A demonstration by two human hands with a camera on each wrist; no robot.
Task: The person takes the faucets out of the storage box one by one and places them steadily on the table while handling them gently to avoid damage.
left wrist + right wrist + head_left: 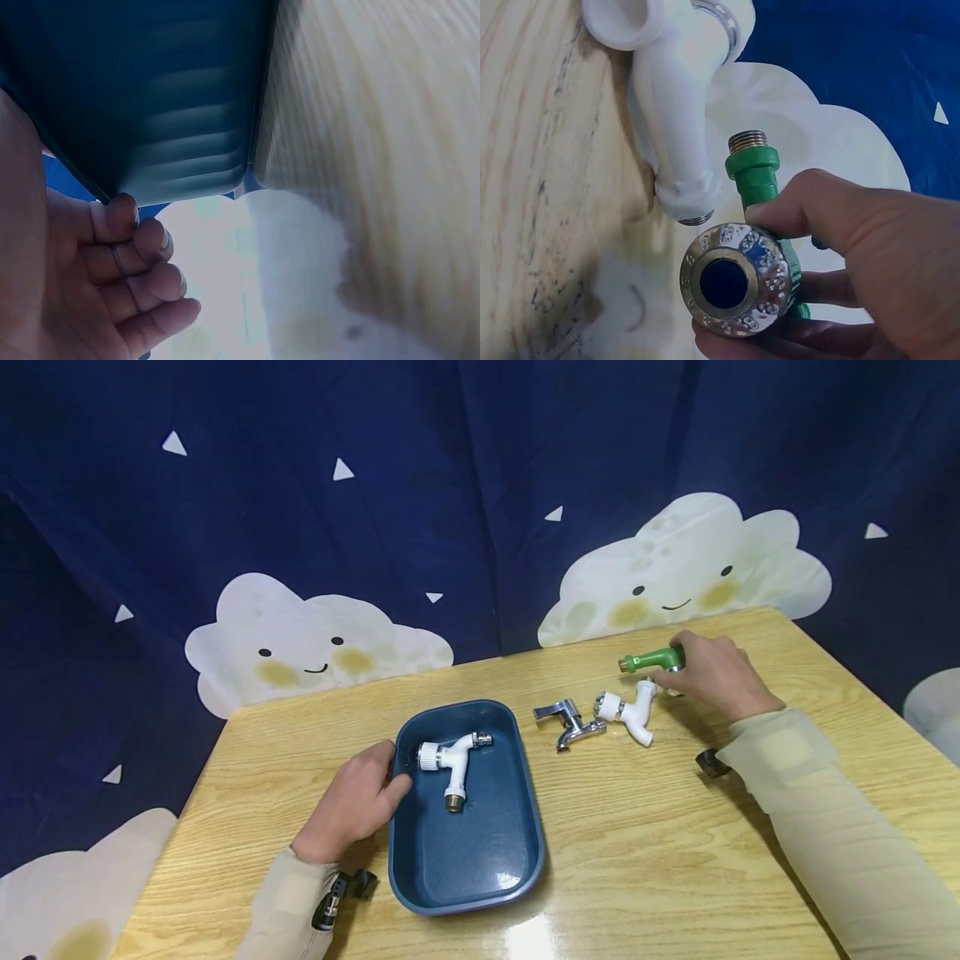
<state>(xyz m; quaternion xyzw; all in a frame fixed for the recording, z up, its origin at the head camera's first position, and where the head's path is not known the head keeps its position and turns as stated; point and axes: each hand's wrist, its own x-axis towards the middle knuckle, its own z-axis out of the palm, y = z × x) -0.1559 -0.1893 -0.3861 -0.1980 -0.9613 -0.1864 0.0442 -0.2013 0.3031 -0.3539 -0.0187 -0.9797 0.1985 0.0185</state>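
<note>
My right hand [720,675] grips a green faucet [654,660] at the table's far right. In the right wrist view, thumb and fingers wrap around the green faucet [759,176] beside its chrome-faced knob. Just left of that hand lies a white faucet [637,712] with a ribbed knob, and left of it a chrome lever faucet [572,724]. My left hand [358,797] holds the left rim of a blue plastic basin [480,868], thumb over the edge. Its fingers [150,281] curl loosely outside the wall. Inside the basin lies another white faucet [453,762].
A light wooden table [637,860] carries everything. Behind it hangs a dark blue curtain [450,510] printed with smiling clouds and small white triangles. Black straps with small cameras sit at both wrists.
</note>
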